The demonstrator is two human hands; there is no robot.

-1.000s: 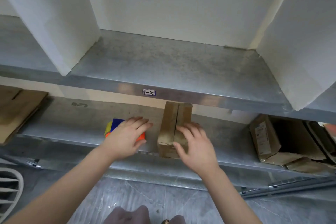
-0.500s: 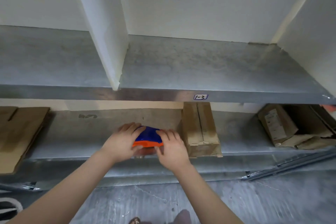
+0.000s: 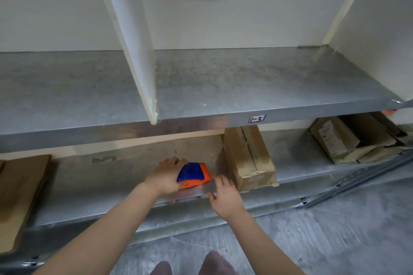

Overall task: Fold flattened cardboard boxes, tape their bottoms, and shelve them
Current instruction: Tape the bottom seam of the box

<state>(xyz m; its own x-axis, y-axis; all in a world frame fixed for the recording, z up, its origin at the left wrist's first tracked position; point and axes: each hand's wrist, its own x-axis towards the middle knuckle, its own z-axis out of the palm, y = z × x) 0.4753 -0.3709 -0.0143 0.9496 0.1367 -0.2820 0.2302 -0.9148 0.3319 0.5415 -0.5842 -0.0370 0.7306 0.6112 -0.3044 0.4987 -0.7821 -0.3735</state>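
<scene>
Though glossy, wedge-shaped tape dispenser point(image 3: 194, 174)

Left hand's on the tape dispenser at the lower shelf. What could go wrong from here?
1. The tape dispenser sits near the front edge of the lower shelf. If the left hand loses its grip while lifting, the dispenser could fall off.
2. The right hand is close beside the cardboard box, which reaches the same edge. A bump might push it off.
</scene>
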